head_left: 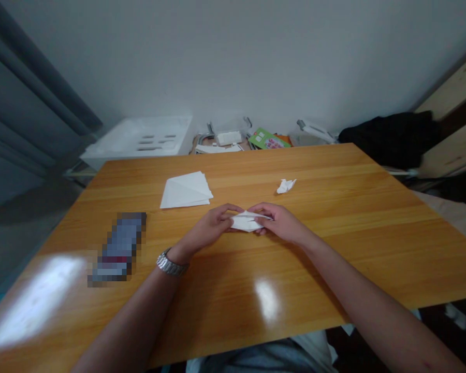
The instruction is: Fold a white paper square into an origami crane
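A small folded piece of white paper [245, 221] is held just over the wooden table, pinched at both ends. My left hand [214, 224], with a metal watch on the wrist, grips its left end between thumb and fingers. On the other end, my right hand [278, 221] presses its thumb on top while some fingertips show underneath. The paper has pointed ends and a crease across its middle; the hands cover parts of it. Beyond the left hand lies a stack of white paper sheets [186, 189]. Past the right hand sits a small folded white paper figure [286, 186].
On the left of the wooden table [357, 217] lies a blurred-out, phone-like object [120, 246]. Behind the far edge are a white tray [140, 137], a green booklet [267, 139] and metal brackets. Dark cloth [388, 137] is heaped at the back right.
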`<state>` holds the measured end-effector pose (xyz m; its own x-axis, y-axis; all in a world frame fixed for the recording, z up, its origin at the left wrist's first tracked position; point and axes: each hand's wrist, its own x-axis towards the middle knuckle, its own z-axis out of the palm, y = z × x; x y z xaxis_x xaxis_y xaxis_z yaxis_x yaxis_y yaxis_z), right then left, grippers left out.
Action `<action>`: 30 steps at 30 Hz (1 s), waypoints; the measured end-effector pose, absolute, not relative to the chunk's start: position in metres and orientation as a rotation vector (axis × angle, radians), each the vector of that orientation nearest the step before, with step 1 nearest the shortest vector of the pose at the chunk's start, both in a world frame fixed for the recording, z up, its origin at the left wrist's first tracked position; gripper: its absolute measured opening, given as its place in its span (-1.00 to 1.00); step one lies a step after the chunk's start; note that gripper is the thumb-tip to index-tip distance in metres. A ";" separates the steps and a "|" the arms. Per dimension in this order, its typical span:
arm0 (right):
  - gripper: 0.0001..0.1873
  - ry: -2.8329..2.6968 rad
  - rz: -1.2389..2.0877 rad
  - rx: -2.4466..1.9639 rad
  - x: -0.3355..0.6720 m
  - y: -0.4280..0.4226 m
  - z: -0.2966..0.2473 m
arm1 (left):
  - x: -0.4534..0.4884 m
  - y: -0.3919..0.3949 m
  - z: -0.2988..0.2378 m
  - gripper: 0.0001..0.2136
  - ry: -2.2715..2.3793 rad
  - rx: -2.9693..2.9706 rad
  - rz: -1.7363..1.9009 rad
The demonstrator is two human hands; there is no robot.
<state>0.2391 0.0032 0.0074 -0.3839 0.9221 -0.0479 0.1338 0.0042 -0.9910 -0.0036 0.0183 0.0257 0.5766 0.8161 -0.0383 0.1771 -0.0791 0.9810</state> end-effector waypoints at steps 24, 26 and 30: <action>-0.80 -1.964 0.892 -1.306 0.222 -0.014 0.025 | 0.010 0.005 0.022 -0.81 1.165 1.896 0.719; -0.79 -1.996 0.837 -1.334 0.221 -0.014 0.026 | 0.011 0.004 0.022 -0.81 1.184 1.867 0.721; -0.77 -1.969 0.801 -1.351 0.219 -0.013 0.026 | 0.012 0.003 0.021 -0.82 1.194 1.833 0.771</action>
<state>0.2192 -0.0135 0.0257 -0.2911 0.9454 0.1467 0.5742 0.2953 -0.7636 0.0117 0.0034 0.0209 0.3690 0.9272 0.0645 0.4401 -0.2354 0.8665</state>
